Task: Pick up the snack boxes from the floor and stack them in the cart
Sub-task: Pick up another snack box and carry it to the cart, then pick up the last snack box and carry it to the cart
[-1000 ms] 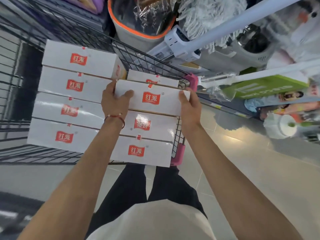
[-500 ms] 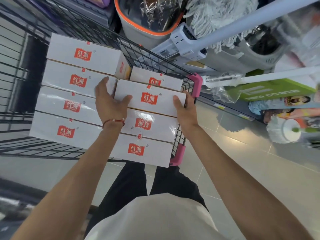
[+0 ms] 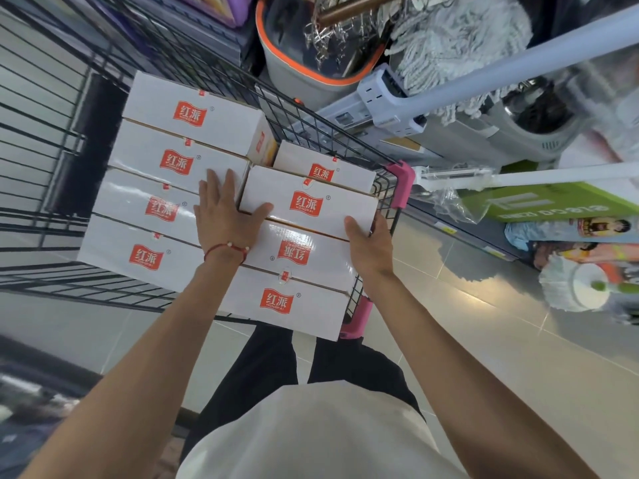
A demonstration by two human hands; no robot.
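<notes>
White snack boxes with red logos fill the black wire cart (image 3: pixel 52 160) in two rows. The left row (image 3: pixel 186 114) stands higher than the right one. In the right row, the snack box (image 3: pixel 307 202) second from the far end lies flat on the boxes under it. My left hand (image 3: pixel 221 209) lies flat on the left row with straight fingers, its thumb against that box's near left corner. My right hand (image 3: pixel 370 247) holds the box's right end, thumb on top, fingers hidden down the end beside the wire.
Pink corner guards (image 3: pixel 403 183) mark the cart's right side. Past the cart stand a grey bucket with an orange rim (image 3: pixel 311 81), mop heads (image 3: pixel 460 39), a grey pole (image 3: pixel 518 70) and a green carton (image 3: pixel 553 205). Tiled floor (image 3: pixel 484 340) lies to the right.
The box held in both hands has come down onto the right row. My left hand let go of its end and spread flat on the left row. My right hand stays at the right end.
</notes>
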